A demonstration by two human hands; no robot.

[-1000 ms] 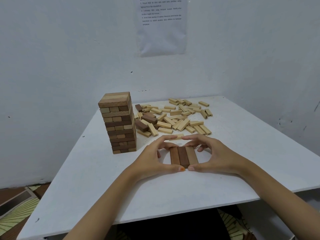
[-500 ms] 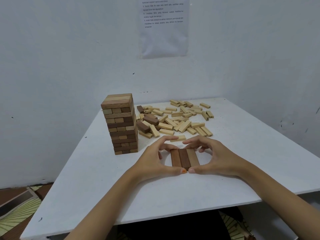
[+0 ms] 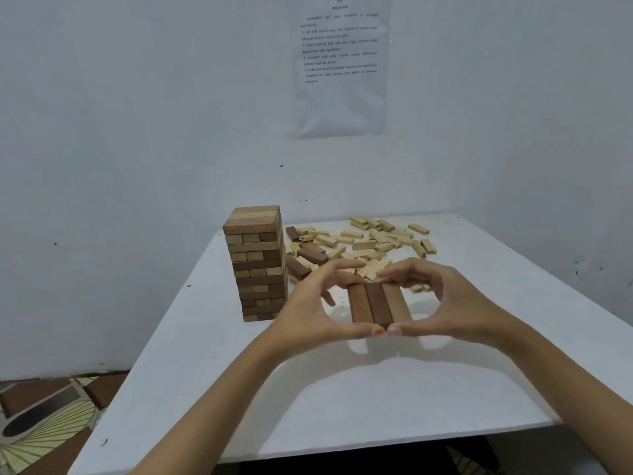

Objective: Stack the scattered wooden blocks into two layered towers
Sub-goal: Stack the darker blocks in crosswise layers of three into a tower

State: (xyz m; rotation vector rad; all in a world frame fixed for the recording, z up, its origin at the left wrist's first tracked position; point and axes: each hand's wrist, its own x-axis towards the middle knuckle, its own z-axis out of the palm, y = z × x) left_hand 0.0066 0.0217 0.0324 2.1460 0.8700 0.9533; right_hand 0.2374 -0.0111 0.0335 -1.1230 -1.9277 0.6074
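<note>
White table (image 3: 342, 389): it carries all the work items and extends beyond the fingers on every side.

Finished tower (image 3: 257, 264): stands upright to the left of the left-hand fingers and a little beyond them, apart from the hand. Layers alternate in direction; light and dark blocks are mixed; the top layer is three blocks laid flush.

Scattered wooden blocks (image 3: 370, 240): a loose heap lying beyond the fingertips of both hands, mostly pale, with a few dark ones at its left edge near the tower. The nearest pieces are partly hidden behind the index fingers.

Printed sheet (image 3: 340, 63): fixed to the wall well beyond the heap; text too small to read.

Left hand (image 3: 308, 311): curled in an arc, index finger at the far end of the block row, thumb at its near end.

Right hand (image 3: 448, 303): mirrors the left, index finger at the far end, thumb at the near end. The two thumb tips meet at the near edge.

Row of three blocks (image 3: 378, 303): lies side by side between the fingers, framed by both hands, a dark block in the middle and lighter ones on either side. Both hands are closed on it, pinching it end to end. Whether it rests on the table or is raised off it cannot be determined.
</note>
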